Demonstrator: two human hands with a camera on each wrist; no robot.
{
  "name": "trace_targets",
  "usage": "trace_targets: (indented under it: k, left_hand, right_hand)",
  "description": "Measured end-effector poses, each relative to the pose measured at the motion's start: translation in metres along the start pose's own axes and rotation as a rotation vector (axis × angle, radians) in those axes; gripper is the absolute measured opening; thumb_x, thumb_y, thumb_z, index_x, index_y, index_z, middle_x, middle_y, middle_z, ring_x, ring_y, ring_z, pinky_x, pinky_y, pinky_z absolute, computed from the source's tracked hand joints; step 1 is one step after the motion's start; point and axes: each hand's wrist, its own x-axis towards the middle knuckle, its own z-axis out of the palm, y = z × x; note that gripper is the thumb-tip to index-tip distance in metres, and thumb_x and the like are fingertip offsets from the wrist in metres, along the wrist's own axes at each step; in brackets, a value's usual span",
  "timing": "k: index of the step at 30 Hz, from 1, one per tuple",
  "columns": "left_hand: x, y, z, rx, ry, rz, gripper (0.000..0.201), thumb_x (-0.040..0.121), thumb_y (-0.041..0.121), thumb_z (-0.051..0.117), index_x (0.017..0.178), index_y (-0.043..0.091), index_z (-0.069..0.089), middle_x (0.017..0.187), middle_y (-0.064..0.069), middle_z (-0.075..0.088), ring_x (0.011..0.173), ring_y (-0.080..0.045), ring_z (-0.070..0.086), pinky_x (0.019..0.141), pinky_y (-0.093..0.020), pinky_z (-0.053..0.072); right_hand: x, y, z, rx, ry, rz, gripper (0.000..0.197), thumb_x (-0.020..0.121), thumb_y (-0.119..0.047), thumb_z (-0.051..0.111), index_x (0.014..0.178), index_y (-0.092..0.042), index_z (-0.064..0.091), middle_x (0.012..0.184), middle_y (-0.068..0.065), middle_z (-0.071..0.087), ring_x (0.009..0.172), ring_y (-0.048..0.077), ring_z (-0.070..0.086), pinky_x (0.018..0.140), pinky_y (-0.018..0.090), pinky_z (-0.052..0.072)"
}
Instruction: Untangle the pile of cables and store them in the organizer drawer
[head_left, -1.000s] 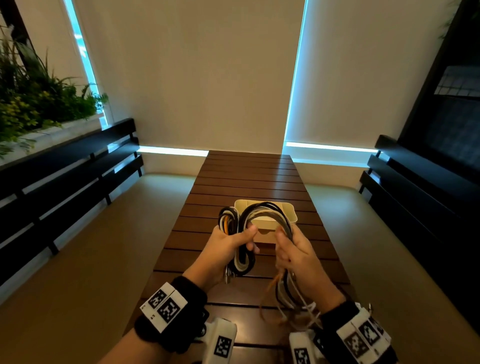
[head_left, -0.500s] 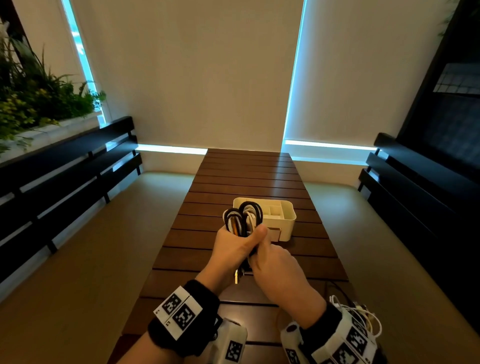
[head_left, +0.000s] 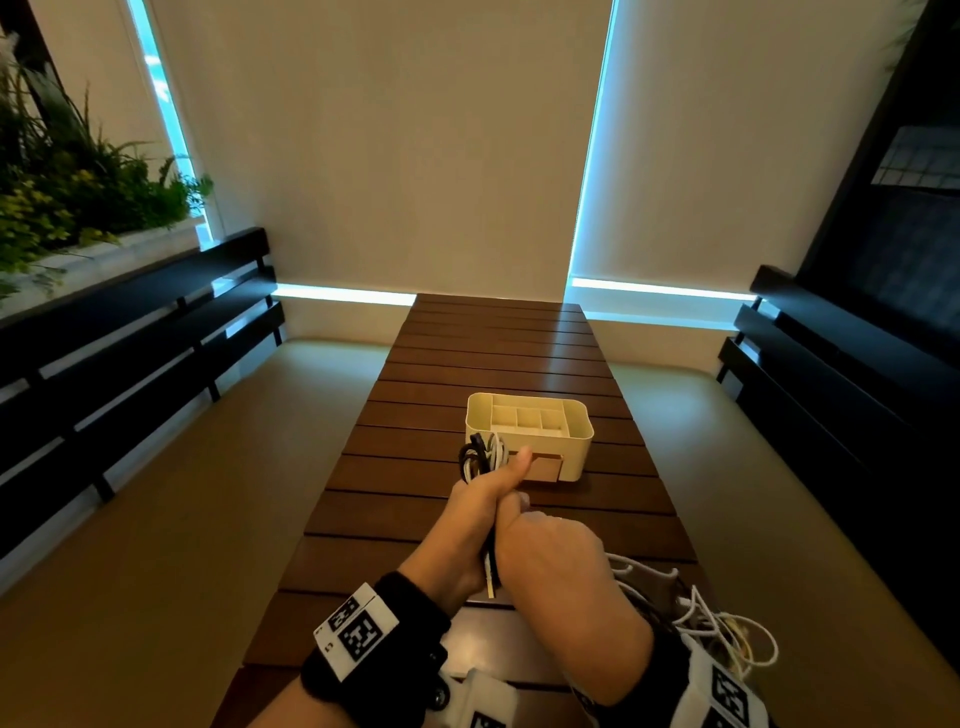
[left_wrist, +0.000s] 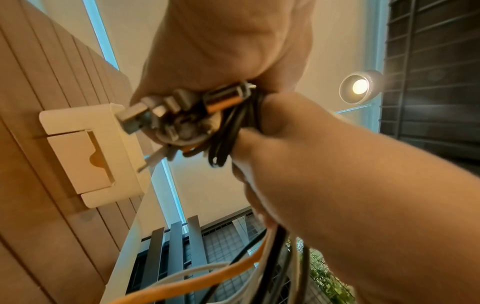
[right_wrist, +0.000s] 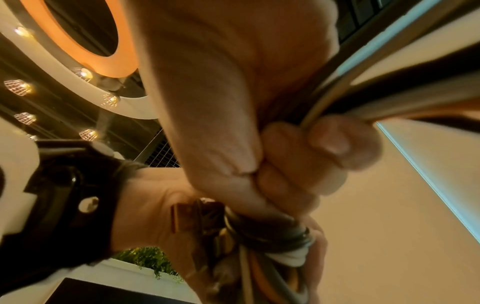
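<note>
A folded bundle of black, white and orange cables (head_left: 480, 457) is gripped by my left hand (head_left: 493, 480), thumb up, with the loops sticking out above the fist. My right hand (head_left: 522, 512) presses against the left and curls round the bundle's lower end, where the plugs (left_wrist: 182, 115) cluster between the two hands. In the right wrist view my fingers (right_wrist: 311, 156) wrap the cables (right_wrist: 272, 230). The cream organizer (head_left: 576, 447) stands just beyond the hands, its drawer front (left_wrist: 80, 162) facing me. More loose white cables (head_left: 727, 623) lie on the table by my right wrist.
The brown slatted table (head_left: 493, 353) runs away from me to the wall. Dark benches (head_left: 130, 338) line both sides, with plants (head_left: 78, 197) behind the left one. The organizer's top compartments (head_left: 527, 418) show nothing inside.
The wide cable loop has been squeezed into a tight bundle. My right hand let go of the hanging strands, now on the table, and closed round the bundle's lower end.
</note>
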Motion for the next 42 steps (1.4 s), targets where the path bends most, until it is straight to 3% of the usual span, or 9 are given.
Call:
trace_targets:
  k: [5, 9, 13, 16, 20, 26, 30, 39, 42]
  left_hand:
    - [0.002, 0.017, 0.001, -0.042, 0.059, 0.171, 0.017, 0.085, 0.022, 0.065, 0.091, 0.006, 0.061, 0.058, -0.002, 0.054, 0.048, -0.014, 0.054, 0.049, -0.027, 0.049]
    - [0.009, 0.022, -0.002, -0.037, 0.096, 0.26, 0.016, 0.083, 0.021, 0.066, 0.08, 0.008, 0.057, 0.055, -0.003, 0.052, 0.05, -0.017, 0.056, 0.051, -0.029, 0.052]
    - [0.005, 0.03, 0.002, -0.086, 0.002, 0.305, 0.014, 0.087, 0.02, 0.06, 0.076, 0.014, 0.054, 0.055, 0.001, 0.05, 0.05, -0.015, 0.057, 0.05, -0.03, 0.054]
    - [0.004, 0.043, 0.005, -0.098, -0.08, 0.328, 0.015, 0.089, 0.02, 0.057, 0.076, 0.015, 0.051, 0.054, 0.003, 0.05, 0.052, -0.014, 0.057, 0.049, -0.029, 0.053]
    - [-0.001, 0.044, 0.006, -0.098, -0.208, 0.268, 0.023, 0.085, 0.027, 0.059, 0.068, 0.015, 0.049, 0.052, 0.004, 0.047, 0.051, -0.013, 0.056, 0.053, -0.029, 0.052]
    - [-0.002, 0.039, -0.012, 0.002, -0.359, -0.067, 0.014, 0.08, 0.021, 0.063, 0.073, 0.014, 0.054, 0.048, 0.005, 0.049, 0.047, -0.012, 0.057, 0.062, -0.027, 0.054]
    - [0.0, 0.035, -0.02, 0.132, -0.363, -0.201, 0.017, 0.075, 0.016, 0.067, 0.086, 0.014, 0.054, 0.048, 0.005, 0.05, 0.046, -0.012, 0.055, 0.062, -0.027, 0.052]
    - [0.002, 0.064, -0.031, 0.06, -0.182, 0.025, 0.024, 0.077, 0.019, 0.068, 0.056, 0.016, 0.058, 0.044, 0.005, 0.049, 0.043, -0.012, 0.056, 0.06, -0.027, 0.052]
    - [0.002, 0.065, -0.032, 0.036, -0.175, 0.024, 0.023, 0.079, 0.019, 0.065, 0.058, 0.016, 0.056, 0.044, 0.005, 0.048, 0.043, -0.012, 0.056, 0.06, -0.027, 0.051]
  right_hand:
    - [0.0, 0.008, 0.014, 0.614, 0.225, -0.004, 0.038, 0.092, -0.016, 0.049, 0.124, -0.026, 0.031, 0.112, 0.0, 0.061, 0.101, 0.018, 0.062, 0.083, 0.03, 0.049]
    - [0.012, 0.024, 0.036, 1.135, 0.324, 0.019, 0.047, 0.077, -0.007, 0.07, 0.094, -0.031, 0.034, 0.084, -0.003, 0.065, 0.07, 0.002, 0.064, 0.062, 0.017, 0.051]
    - [0.016, 0.037, 0.056, 1.238, -0.131, -0.074, 0.019, 0.073, -0.005, 0.072, 0.077, -0.018, 0.059, 0.073, 0.003, 0.066, 0.062, 0.013, 0.065, 0.069, 0.039, 0.058]
    - [0.011, 0.038, 0.075, 1.332, -0.49, -0.273, 0.009, 0.081, -0.006, 0.066, 0.089, -0.004, 0.067, 0.077, 0.0, 0.069, 0.071, 0.015, 0.066, 0.074, 0.032, 0.055]
    - [0.019, 0.047, 0.08, 1.08, -0.675, -0.359, 0.008, 0.078, -0.017, 0.067, 0.085, -0.017, 0.068, 0.086, 0.008, 0.063, 0.084, 0.028, 0.058, 0.083, 0.045, 0.049]
    - [0.036, 0.074, 0.03, 0.413, 0.01, 0.06, 0.004, 0.087, -0.016, 0.058, 0.086, -0.019, 0.062, 0.09, 0.002, 0.065, 0.085, 0.017, 0.062, 0.079, 0.032, 0.054]
    - [0.027, 0.068, 0.003, 0.204, 0.143, 0.044, 0.003, 0.088, -0.025, 0.058, 0.087, -0.023, 0.059, 0.08, -0.003, 0.058, 0.076, 0.015, 0.054, 0.065, 0.027, 0.044]
    - [0.002, 0.1, -0.016, 0.807, -0.307, -0.312, 0.018, 0.072, -0.032, 0.074, 0.073, -0.025, 0.058, 0.063, -0.012, 0.059, 0.058, -0.002, 0.054, 0.059, 0.012, 0.044]
    - [0.004, 0.096, -0.01, 0.702, -0.279, -0.283, 0.013, 0.081, -0.034, 0.067, 0.081, -0.022, 0.063, 0.06, -0.013, 0.056, 0.053, -0.004, 0.052, 0.054, 0.009, 0.039]
